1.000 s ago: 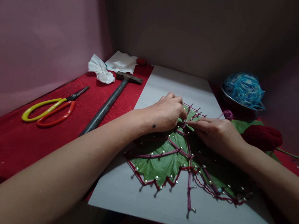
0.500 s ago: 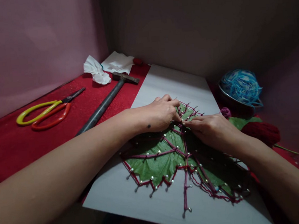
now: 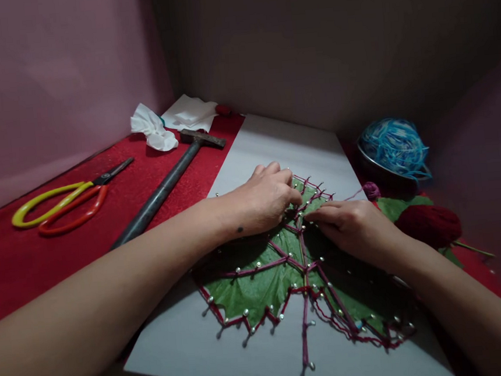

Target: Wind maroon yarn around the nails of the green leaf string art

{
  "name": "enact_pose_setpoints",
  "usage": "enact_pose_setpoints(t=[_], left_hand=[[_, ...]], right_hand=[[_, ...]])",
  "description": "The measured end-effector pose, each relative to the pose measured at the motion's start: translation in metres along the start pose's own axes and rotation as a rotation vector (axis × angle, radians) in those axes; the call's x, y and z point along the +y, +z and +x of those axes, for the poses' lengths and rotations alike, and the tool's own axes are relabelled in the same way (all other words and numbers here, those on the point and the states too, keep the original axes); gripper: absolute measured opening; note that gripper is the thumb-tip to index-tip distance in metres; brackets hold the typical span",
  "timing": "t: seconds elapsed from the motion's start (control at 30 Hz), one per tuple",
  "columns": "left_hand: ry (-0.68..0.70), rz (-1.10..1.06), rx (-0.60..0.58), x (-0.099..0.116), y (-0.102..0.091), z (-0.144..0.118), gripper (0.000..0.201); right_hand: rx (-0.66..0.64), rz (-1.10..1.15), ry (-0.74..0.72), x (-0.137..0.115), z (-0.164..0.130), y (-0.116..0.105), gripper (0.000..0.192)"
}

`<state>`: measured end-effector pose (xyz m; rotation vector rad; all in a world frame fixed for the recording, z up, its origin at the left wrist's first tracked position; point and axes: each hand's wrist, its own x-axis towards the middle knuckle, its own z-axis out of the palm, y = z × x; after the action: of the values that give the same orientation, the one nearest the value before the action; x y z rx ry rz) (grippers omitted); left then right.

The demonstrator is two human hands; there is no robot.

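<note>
Left hand [image 3: 266, 201]: curled, knuckles up, fingertips pressed down on the far part of the large green leaf [image 3: 259, 284]. Fingers drawn close together; whether they pinch anything I cannot tell.

Right hand [image 3: 352, 226]: palm down, fingers narrow and extended toward the left hand, tips almost touching it. They seem to nip the dark red yarn [image 3: 302, 253] at a nail, but the grip itself is hidden.

Key relation: the work point lies between the two sets of fingertips, at the far end of the leaf's midrib. That midrib, the leaf's long axis, runs from the near edge of the pale grey board [image 3: 281, 141] away toward the hands. Both hands are equally close; the right comes in from the right side, the left from the left.

Silver nails [image 3: 245, 313] ring the leaf outline, yarn strung between them.

Outward: dark hammer [image 3: 163, 187] lying on red cloth [image 3: 41, 253] to the left, yellow-and-orange scissors [image 3: 61, 201] further left, crumpled white tissue [image 3: 153, 129] at the far edge. Right side: blue yarn ball [image 3: 392, 145] in a bowl, dark red yarn ball [image 3: 429, 225] nearer.

Against the frame one second back: hands keep the same pose at the same spot on the leaf; only the view has drifted, so everything sits slightly further left.
</note>
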<state>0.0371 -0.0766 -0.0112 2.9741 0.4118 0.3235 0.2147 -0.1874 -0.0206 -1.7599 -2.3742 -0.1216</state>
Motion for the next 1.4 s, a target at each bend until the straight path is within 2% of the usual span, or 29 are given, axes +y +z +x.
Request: enact_pose_setpoints(t=[0.1,0.37,0.5,0.63,0.8,1.0,1.27,1.4], left_hand=[[-0.055,-0.011,-0.008,0.003,0.005,0.004,0.022],[-0.108,-0.097,-0.014,0.002,0.002,0.005,0.026],[-0.078,-0.085,-0.044,0.005,0.001,0.005,0.025],[-0.06,-0.064,0.009,0.005,0.004,0.005,0.023],[-0.006,-0.059,0.082,0.002,0.004,0.003,0.022],[-0.028,-0.032,0.014,0.003,0.004,0.003,0.023],[0.012,-0.048,0.067,0.001,0.003,0.0,0.022],[0.033,-0.056,0.048,0.001,0.003,0.0,0.022]], right_hand=[[-0.013,0.068,0.056,0.003,0.002,-0.004,0.024],[-0.019,0.202,0.099,0.005,0.006,-0.007,0.024],[-0.036,0.281,0.2,0.002,0.008,-0.013,0.023],[-0.018,0.389,0.266,0.002,0.008,-0.016,0.022],[-0.012,0.349,0.309,0.005,0.01,-0.016,0.024],[-0.045,0.329,0.387,0.009,0.016,-0.012,0.021],[-0.087,0.194,0.437,0.009,0.021,-0.007,0.026],[-0.071,0.289,0.443,0.011,0.021,-0.007,0.027]])
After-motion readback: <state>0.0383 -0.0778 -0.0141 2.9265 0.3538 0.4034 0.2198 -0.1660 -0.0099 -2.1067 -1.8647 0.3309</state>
